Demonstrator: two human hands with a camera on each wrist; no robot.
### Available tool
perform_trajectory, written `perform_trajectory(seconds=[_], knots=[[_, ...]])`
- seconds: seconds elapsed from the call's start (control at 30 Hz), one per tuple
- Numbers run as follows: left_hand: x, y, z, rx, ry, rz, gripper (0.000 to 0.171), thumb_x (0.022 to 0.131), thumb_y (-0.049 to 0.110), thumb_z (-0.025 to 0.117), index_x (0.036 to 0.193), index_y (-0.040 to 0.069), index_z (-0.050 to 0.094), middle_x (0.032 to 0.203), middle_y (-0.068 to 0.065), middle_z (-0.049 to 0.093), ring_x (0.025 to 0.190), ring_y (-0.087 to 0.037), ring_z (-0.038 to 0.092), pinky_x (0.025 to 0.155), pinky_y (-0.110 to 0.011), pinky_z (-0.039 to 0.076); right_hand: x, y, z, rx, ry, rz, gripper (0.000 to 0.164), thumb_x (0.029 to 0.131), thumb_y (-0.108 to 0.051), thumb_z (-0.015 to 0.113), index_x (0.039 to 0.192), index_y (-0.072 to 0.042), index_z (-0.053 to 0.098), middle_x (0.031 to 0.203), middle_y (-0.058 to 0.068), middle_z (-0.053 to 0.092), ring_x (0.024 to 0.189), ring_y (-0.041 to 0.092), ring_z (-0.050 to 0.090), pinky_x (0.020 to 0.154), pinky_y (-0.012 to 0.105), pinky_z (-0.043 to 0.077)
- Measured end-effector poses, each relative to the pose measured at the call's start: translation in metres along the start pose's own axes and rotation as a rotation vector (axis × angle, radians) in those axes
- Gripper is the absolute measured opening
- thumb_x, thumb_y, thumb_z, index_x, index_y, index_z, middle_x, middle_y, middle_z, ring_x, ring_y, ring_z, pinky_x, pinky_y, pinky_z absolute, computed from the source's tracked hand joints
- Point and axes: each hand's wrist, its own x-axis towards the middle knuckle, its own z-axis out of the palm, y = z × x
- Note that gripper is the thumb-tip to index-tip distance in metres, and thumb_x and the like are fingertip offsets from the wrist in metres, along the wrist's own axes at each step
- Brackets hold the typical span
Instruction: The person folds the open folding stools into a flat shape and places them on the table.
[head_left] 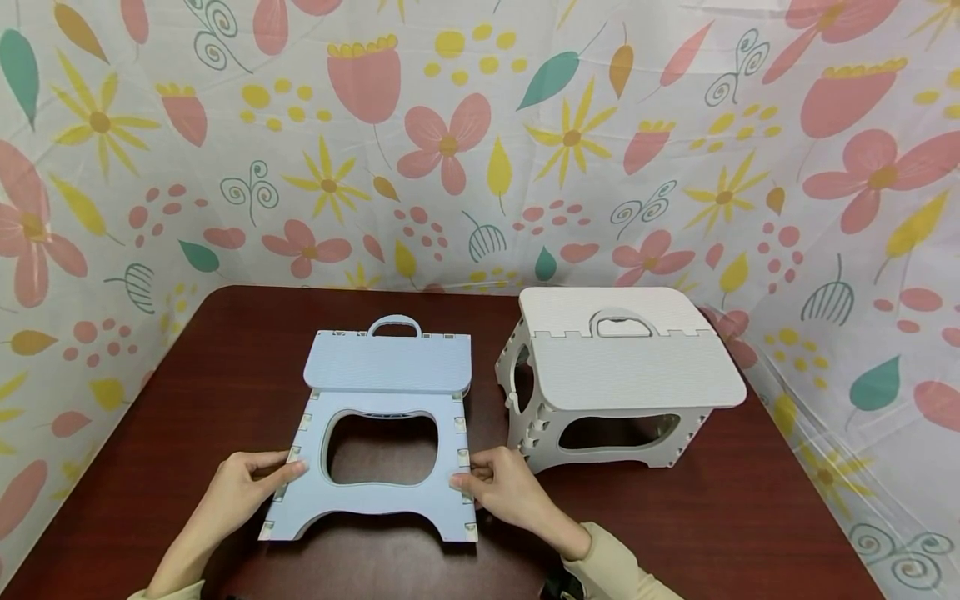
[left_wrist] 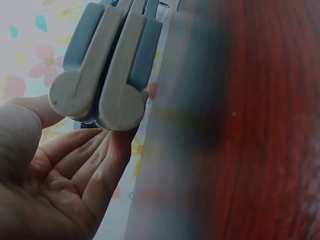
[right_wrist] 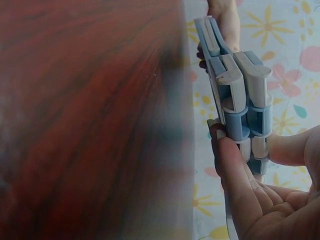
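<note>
A light blue folding step stool, folded nearly flat, has its handle at the far end and its legs toward me in the head view. My left hand pinches its left edge, thumb on the upper face. At the opposite edge, my right hand grips the side with the thumb on top. The left wrist view shows the pale folded leg ends pressed close together above the palm. Hinged blue and white side pieces lie between thumb and fingers in the right wrist view.
Right of the blue stool, a white folding step stool stands unfolded on the dark red-brown table. Behind and along both sides hangs a flower-patterned curtain.
</note>
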Motion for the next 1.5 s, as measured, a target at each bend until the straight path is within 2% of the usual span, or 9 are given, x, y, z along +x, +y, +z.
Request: perform_trajectory(seconds=[0.1, 0.2, 0.6, 0.73, 1.07, 1.5], knots=[[0.0008, 0.0001, 0.0004, 0.012, 0.015, 0.007, 0.043, 0.088, 0.038, 0.07, 0.113, 0.002, 0.071, 0.111, -0.015, 0.071, 0.1, -0.018, 0.065, 0.076, -0.027, 0.053, -0.0001, -0.0007, -0.0003, -0.002, 0.001, 0.0, 0.025, 0.089, -0.021, 0.07, 0.095, 0.003, 0.072, 0.078, 0.014, 0.074, 0.057, 0.018, 0.069, 0.051, 0.032, 0.054], [0.0013, 0.0004, 0.0005, 0.017, 0.019, 0.013, 0.042, 0.088, 0.037, 0.07, 0.112, 0.003, 0.072, 0.11, -0.015, 0.071, 0.097, -0.013, 0.065, 0.074, -0.023, 0.051, -0.0003, -0.0005, -0.0005, -0.004, 0.001, -0.003, 0.024, 0.089, -0.021, 0.07, 0.095, 0.002, 0.072, 0.077, 0.014, 0.074, 0.057, 0.018, 0.069, 0.051, 0.033, 0.054], [0.0023, 0.0003, 0.0007, 0.02, -0.004, 0.008, 0.043, 0.089, 0.039, 0.069, 0.114, 0.004, 0.071, 0.111, -0.014, 0.071, 0.1, -0.017, 0.066, 0.075, -0.026, 0.052, -0.0005, 0.0, -0.0002, -0.019, 0.003, 0.005, 0.023, 0.09, -0.022, 0.07, 0.092, 0.001, 0.072, 0.075, 0.013, 0.074, 0.055, 0.017, 0.068, 0.047, 0.03, 0.052], [0.0026, -0.0006, 0.0012, 0.022, 0.0, 0.014, 0.042, 0.089, 0.039, 0.069, 0.113, 0.004, 0.072, 0.111, -0.014, 0.071, 0.099, -0.017, 0.066, 0.074, -0.025, 0.052, -0.0012, -0.0005, -0.0003, -0.026, 0.004, 0.01, 0.023, 0.09, -0.022, 0.069, 0.089, 0.0, 0.072, 0.072, 0.012, 0.073, 0.054, 0.016, 0.067, 0.045, 0.025, 0.05], [0.0024, -0.0002, 0.0017, -0.004, -0.03, -0.026, 0.046, 0.089, 0.04, 0.068, 0.116, 0.002, 0.07, 0.111, -0.014, 0.071, 0.095, -0.011, 0.066, 0.073, -0.025, 0.052, -0.0014, 0.0004, 0.0003, -0.013, 0.0, 0.018, 0.022, 0.09, -0.021, 0.069, 0.09, 0.001, 0.072, 0.073, 0.013, 0.073, 0.054, 0.016, 0.067, 0.048, 0.031, 0.053], [0.0026, 0.0001, 0.0019, 0.001, -0.043, -0.028, 0.045, 0.09, 0.04, 0.067, 0.116, 0.003, 0.07, 0.11, -0.013, 0.071, 0.093, -0.008, 0.065, 0.072, -0.025, 0.052, -0.0012, 0.0013, 0.0012, 0.035, -0.012, 0.028, 0.023, 0.091, -0.018, 0.068, 0.093, 0.004, 0.072, 0.078, 0.016, 0.074, 0.061, 0.022, 0.07, 0.054, 0.031, 0.056]])
